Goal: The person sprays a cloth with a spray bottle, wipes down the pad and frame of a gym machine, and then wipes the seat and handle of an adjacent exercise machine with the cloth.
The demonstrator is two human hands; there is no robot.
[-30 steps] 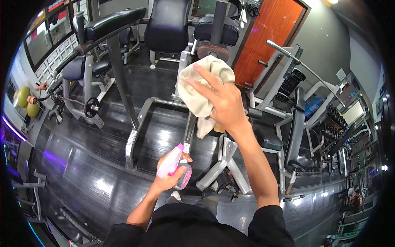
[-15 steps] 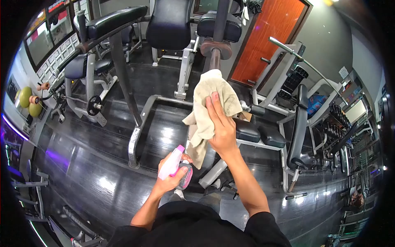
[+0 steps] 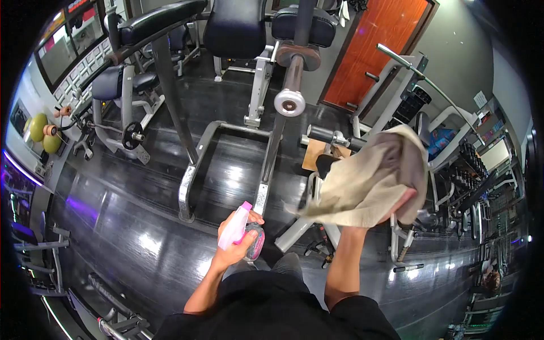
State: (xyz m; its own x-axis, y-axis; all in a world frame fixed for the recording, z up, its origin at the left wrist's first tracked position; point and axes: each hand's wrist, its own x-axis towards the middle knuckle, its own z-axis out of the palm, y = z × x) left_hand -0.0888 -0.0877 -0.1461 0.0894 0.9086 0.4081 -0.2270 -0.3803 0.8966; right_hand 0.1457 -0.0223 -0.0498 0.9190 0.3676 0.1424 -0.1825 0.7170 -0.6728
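Observation:
My left hand [image 3: 231, 251] is wrapped round a spray bottle [image 3: 236, 226] with a pink and white head and a dark lower part, held low in front of my body. Out to the right, my right hand [image 3: 401, 205] holds a beige cloth [image 3: 362, 181], which is spread out and slightly blurred. The cloth covers most of that hand's fingers. Left of the cloth, the round metal end of a bar sleeve [image 3: 289, 103] points towards me, uncovered, with a brownish collar [image 3: 298, 55] further up it.
A black padded bench machine [image 3: 234, 28] stands ahead, its steel frame [image 3: 187, 190] reaching down to the dark floor. To the right are a rack with a barbell [image 3: 422, 76] and rows of dumbbells [image 3: 473, 158]. An orange-brown door [image 3: 379, 51] is at the back.
My right hand has come off the bar sleeve and swung right with the cloth, which now hangs spread in the air. The bottle in my left hand has stayed nearly still.

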